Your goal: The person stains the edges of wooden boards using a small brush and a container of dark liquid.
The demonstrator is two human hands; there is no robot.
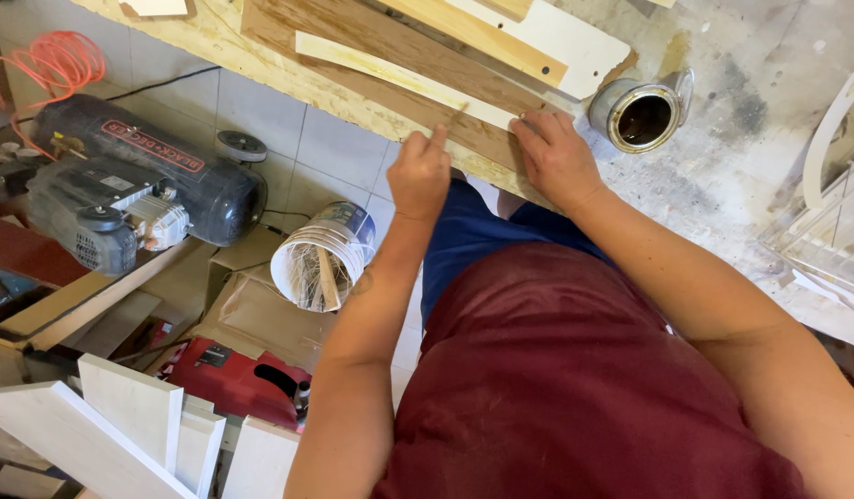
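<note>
My left hand (420,171) pinches a thin brown stick (453,117) whose tip touches the near end of a pale thin wood strip (399,74). The strip lies slantwise on a brown wooden board (372,37) at the edge of a chipboard workbench (261,69). My right hand (556,157) rests palm down on the board, fingertips on the strip's end, just right of the left hand. An open metal can (644,115) with dark contents stands a little right of the right hand.
On the tiled floor at left are a black air compressor (122,185), an orange coiled hose (53,60), a white bucket (321,259) with sticks, a cardboard box (261,319), a red tool (233,379) and white boards (122,416). A wire rack (824,231) sits at right.
</note>
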